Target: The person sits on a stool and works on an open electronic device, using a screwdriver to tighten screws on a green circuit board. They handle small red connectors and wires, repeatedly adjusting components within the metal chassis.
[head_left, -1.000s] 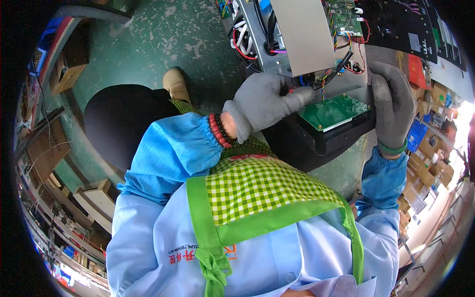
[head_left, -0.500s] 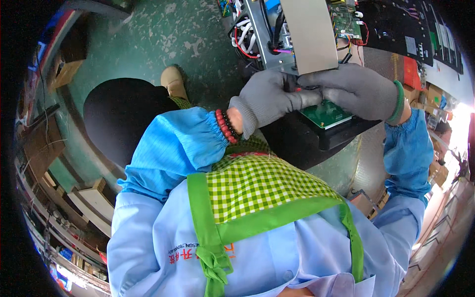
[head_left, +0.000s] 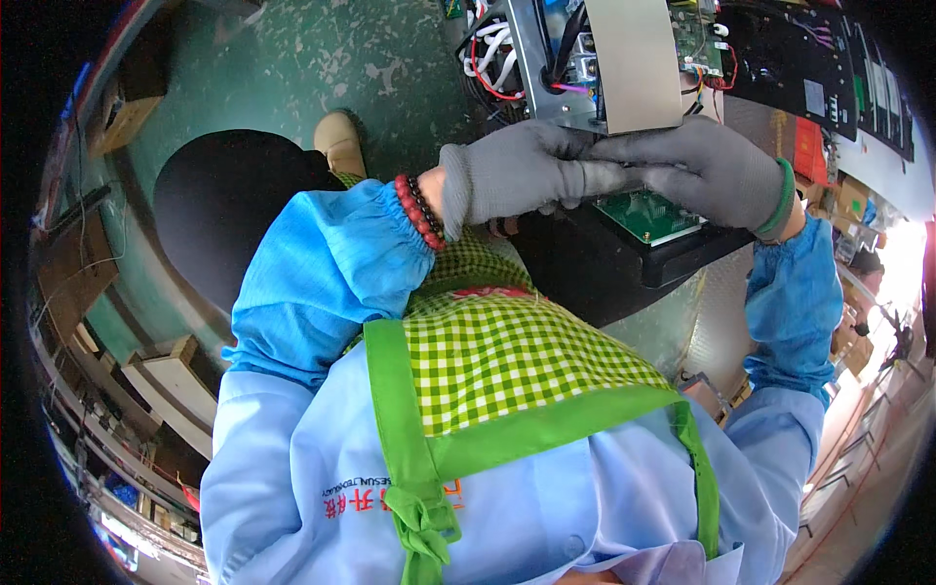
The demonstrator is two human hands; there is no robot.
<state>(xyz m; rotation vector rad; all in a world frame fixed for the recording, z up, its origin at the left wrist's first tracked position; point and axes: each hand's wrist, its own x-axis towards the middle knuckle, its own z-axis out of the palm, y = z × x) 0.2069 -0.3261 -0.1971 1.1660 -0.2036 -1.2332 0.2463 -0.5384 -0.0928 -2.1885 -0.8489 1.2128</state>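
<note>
Both my hands wear grey knitted gloves and meet in front of a metal chassis. My left hand [head_left: 526, 173] reaches in from the left, its fingers pressed together against those of the other hand. My right hand [head_left: 717, 178], with a green glove cuff, is closed too, thumb and fingers bunched at the same spot. Whatever the fingertips hold is hidden between the gloves. Just below them a green circuit board [head_left: 655, 222] sits on a black flat part [head_left: 694, 255], its far side covered by my hands. A flat beige-grey metal plate [head_left: 634, 63] stands just beyond the fingers.
The open chassis [head_left: 534, 68] shows white, red and purple wires. Another green circuit board [head_left: 694, 44] lies right of the plate, beside a large black panel [head_left: 785, 63]. A black round seat [head_left: 234, 214] is at left, and cardboard boxes [head_left: 132, 107] line the far-left side.
My left hand has shifted left, away from the board, with its fingers still meeting my right. A small red spot seen between the hands is now out of sight. The view has shifted slightly.
</note>
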